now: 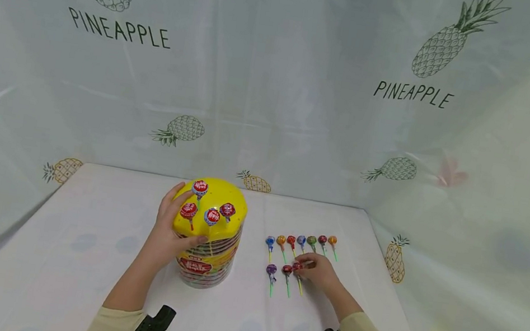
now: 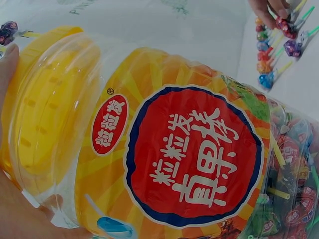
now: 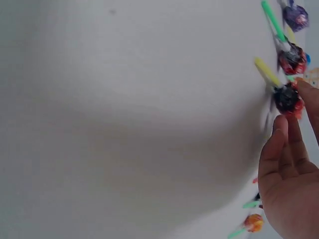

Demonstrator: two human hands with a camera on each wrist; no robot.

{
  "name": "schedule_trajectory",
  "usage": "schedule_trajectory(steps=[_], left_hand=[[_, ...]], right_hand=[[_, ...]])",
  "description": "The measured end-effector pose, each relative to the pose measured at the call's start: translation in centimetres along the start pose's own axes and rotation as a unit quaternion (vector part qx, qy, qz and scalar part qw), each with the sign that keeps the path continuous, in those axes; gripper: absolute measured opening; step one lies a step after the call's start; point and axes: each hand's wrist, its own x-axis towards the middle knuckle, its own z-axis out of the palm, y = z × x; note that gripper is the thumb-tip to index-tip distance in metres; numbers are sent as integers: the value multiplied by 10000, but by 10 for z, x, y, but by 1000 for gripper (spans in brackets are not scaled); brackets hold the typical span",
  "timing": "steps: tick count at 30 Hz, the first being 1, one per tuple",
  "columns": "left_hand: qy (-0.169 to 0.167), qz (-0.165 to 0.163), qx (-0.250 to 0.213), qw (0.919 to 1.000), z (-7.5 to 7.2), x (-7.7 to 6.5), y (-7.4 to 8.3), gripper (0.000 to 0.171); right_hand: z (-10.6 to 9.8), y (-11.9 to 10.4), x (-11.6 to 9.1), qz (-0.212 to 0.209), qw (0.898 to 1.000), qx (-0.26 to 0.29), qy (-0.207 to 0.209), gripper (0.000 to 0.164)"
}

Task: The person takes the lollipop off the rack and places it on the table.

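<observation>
In the head view a clear jar (image 1: 206, 266) with a domed yellow lid (image 1: 219, 188) stands upright on the table. Several lollipops show on top of that lid. My left hand (image 1: 170, 231) grips the lid from the left, thumb across its front edge. Through the jar's wall, wrapped candies (image 2: 294, 199) are visible in the left wrist view. My right hand (image 1: 320, 274) pinches the head of a dark red lollipop (image 3: 287, 98) with a yellow stick, at the right end of the near row. Beside it lie another dark red lollipop (image 1: 287, 270) and a purple one (image 1: 272, 269).
Behind the near row runs a longer row of several lollipops, from a blue one (image 1: 270, 241) to an orange one (image 1: 333, 240). The white table (image 1: 80, 252) meets a pineapple-printed curtain (image 1: 276, 88) at the back and sides.
</observation>
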Motion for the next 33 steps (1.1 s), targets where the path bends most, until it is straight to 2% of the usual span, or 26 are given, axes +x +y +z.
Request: schedule_trajectory(steps=[4, 8, 12, 16, 20, 28, 33], left_hand=[[-22, -48, 9, 10000, 0, 0, 0, 92], [-24, -70, 29, 10000, -1, 0, 0, 92], [-15, -49, 12, 10000, -1, -1, 0, 92], [-27, -16, -29, 10000, 0, 0, 0, 90], [-31, -27, -29, 10000, 0, 0, 0, 88], [-23, -66, 30, 10000, 0, -1, 1, 88], [-21, -26, 38, 10000, 0, -1, 2, 88]], right_hand=[[-14, -16, -5, -259, 9994, 145, 157, 27], [-28, -46, -13, -911, 9947, 392, 254, 29], [-37, -84, -25, -1633, 9836, 713, 264, 27], [-40, -124, -42, -2249, 9653, 1320, 128, 24], [-33, -154, -53, -2634, 9448, 1949, -24, 24], [-7, -185, -59, -3423, 9005, 2670, -269, 25], [6, -206, -67, -3675, 8839, 2869, -361, 23]])
